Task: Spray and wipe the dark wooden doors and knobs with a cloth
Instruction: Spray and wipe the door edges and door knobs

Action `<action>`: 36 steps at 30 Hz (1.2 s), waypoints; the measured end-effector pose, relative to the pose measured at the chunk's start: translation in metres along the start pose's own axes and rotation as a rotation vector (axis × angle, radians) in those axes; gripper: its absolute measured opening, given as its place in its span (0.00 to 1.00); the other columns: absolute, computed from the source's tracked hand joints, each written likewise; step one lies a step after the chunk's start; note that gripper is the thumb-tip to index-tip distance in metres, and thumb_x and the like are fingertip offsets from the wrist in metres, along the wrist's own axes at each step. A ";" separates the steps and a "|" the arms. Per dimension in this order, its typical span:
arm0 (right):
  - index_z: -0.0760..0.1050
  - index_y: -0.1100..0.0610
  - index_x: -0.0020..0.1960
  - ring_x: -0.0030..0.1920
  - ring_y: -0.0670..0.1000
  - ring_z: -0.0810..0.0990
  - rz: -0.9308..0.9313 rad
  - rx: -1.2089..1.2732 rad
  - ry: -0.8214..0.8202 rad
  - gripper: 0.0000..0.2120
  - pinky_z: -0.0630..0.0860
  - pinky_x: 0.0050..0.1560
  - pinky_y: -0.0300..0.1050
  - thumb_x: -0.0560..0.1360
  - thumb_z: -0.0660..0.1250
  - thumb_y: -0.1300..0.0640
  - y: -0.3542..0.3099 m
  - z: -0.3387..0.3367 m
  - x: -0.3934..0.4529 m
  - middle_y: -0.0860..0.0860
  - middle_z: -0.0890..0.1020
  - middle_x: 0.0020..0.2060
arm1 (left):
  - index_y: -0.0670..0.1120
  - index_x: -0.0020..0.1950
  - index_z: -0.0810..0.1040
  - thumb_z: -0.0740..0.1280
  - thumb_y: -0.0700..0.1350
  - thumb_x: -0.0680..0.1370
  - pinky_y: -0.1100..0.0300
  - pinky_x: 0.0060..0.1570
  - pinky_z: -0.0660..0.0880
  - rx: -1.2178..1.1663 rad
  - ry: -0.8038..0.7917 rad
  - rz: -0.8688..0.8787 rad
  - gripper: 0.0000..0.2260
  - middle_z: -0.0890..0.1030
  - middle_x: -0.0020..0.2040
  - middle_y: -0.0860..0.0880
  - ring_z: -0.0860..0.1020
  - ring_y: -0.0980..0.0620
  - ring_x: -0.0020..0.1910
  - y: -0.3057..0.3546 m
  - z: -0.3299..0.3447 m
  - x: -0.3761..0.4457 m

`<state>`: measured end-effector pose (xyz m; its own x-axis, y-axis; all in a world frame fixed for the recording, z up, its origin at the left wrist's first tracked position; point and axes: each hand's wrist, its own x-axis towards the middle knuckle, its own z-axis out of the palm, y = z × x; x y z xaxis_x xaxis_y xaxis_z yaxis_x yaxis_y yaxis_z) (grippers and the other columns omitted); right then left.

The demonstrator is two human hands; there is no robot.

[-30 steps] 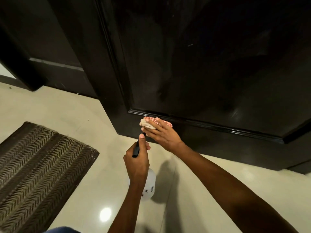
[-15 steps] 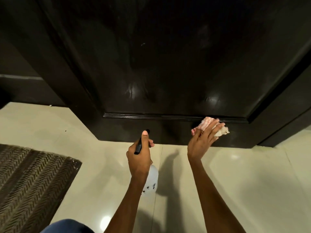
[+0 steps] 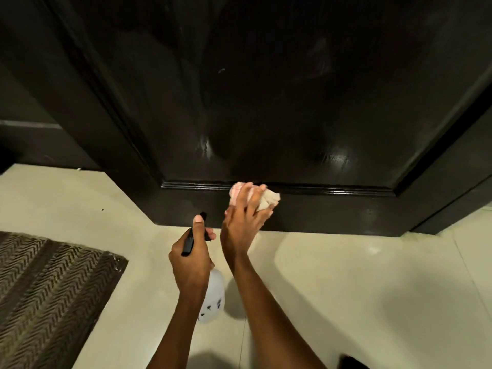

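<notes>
Door (image 3: 266, 102): dark wood, glossy, near black; recessed central panel bordered by raised moulding; bottom rail meets the pale floor; sheen and faint streaks low on the panel. Cloth (image 3: 267, 199): small, crumpled, pink-and-white with a cream part; bunched under the fingers of the right hand (image 3: 243, 222), pressed against the lower moulding of the door. Spray bottle (image 3: 213, 296): translucent white body, black trigger head; gripped in the left hand (image 3: 190, 259), nozzle pointing toward the door's bottom rail.

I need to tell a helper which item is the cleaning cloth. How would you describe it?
Find the dark wooden door and follow its bottom moulding. The right hand presses a crumpled cloth there, pink and cream, the only soft, pale thing on the dark wood.
</notes>
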<state>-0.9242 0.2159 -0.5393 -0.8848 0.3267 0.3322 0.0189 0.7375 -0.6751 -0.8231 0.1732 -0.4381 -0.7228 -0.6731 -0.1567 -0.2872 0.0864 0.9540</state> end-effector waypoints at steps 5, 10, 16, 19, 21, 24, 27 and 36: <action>0.54 0.51 0.82 0.79 0.72 0.45 -0.188 -0.096 -0.129 0.42 0.51 0.75 0.73 0.75 0.73 0.60 0.021 -0.006 -0.004 0.57 0.48 0.82 | 0.46 0.42 0.84 0.61 0.60 0.84 0.58 0.34 0.73 0.002 -0.009 -0.008 0.23 0.85 0.40 0.51 0.75 0.45 0.28 0.000 0.006 -0.006; 0.59 0.52 0.81 0.80 0.68 0.48 -0.026 0.006 0.107 0.31 0.52 0.77 0.65 0.81 0.63 0.55 0.081 -0.055 0.029 0.60 0.49 0.82 | 0.46 0.40 0.84 0.62 0.59 0.84 0.58 0.31 0.74 -0.046 -0.062 -0.019 0.23 0.86 0.40 0.51 0.75 0.44 0.27 0.011 0.024 -0.014; 0.57 0.54 0.82 0.81 0.63 0.48 -0.026 0.013 0.103 0.31 0.52 0.77 0.65 0.81 0.60 0.59 0.080 -0.082 0.027 0.60 0.48 0.82 | 0.44 0.45 0.85 0.62 0.58 0.84 0.65 0.25 0.72 -0.118 -0.095 -0.025 0.22 0.87 0.44 0.48 0.76 0.43 0.31 0.030 0.030 -0.028; 0.51 0.49 0.83 0.80 0.69 0.46 -0.184 -0.118 -0.051 0.42 0.49 0.76 0.69 0.76 0.70 0.63 0.054 -0.065 0.018 0.58 0.45 0.82 | 0.44 0.46 0.85 0.61 0.59 0.85 0.67 0.26 0.72 -0.149 -0.068 0.006 0.22 0.86 0.44 0.50 0.76 0.41 0.32 0.051 0.022 -0.028; 0.49 0.46 0.83 0.79 0.70 0.41 -0.267 -0.150 -0.141 0.48 0.43 0.74 0.69 0.73 0.73 0.66 0.034 -0.051 0.014 0.55 0.40 0.82 | 0.43 0.48 0.85 0.61 0.58 0.85 0.68 0.27 0.73 -0.169 -0.039 0.013 0.22 0.87 0.45 0.50 0.76 0.42 0.32 0.060 0.012 -0.024; 0.52 0.46 0.82 0.79 0.68 0.37 -0.421 -0.152 -0.212 0.47 0.38 0.74 0.66 0.73 0.72 0.67 0.007 -0.037 0.001 0.53 0.42 0.82 | 0.44 0.50 0.85 0.61 0.59 0.84 0.68 0.27 0.73 -0.180 0.042 0.042 0.21 0.87 0.45 0.49 0.77 0.44 0.32 0.066 -0.013 -0.013; 0.58 0.47 0.81 0.80 0.67 0.42 -0.387 -0.048 -0.145 0.43 0.49 0.77 0.70 0.73 0.73 0.67 -0.003 -0.044 -0.005 0.55 0.50 0.82 | 0.43 0.49 0.85 0.61 0.58 0.85 0.67 0.27 0.73 -0.173 0.077 0.125 0.21 0.87 0.46 0.50 0.76 0.45 0.30 0.074 -0.033 -0.003; 0.69 0.54 0.76 0.76 0.66 0.62 -0.159 0.508 0.287 0.21 0.71 0.65 0.70 0.83 0.61 0.56 -0.028 -0.141 0.013 0.54 0.61 0.78 | 0.42 0.48 0.85 0.60 0.56 0.85 0.65 0.28 0.73 -0.226 0.069 0.235 0.21 0.86 0.43 0.48 0.74 0.46 0.30 0.114 -0.023 -0.009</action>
<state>-0.8702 0.2828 -0.4234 -0.6960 0.4346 0.5716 -0.3906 0.4389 -0.8092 -0.8345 0.1725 -0.3223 -0.7062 -0.7029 0.0852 0.0351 0.0854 0.9957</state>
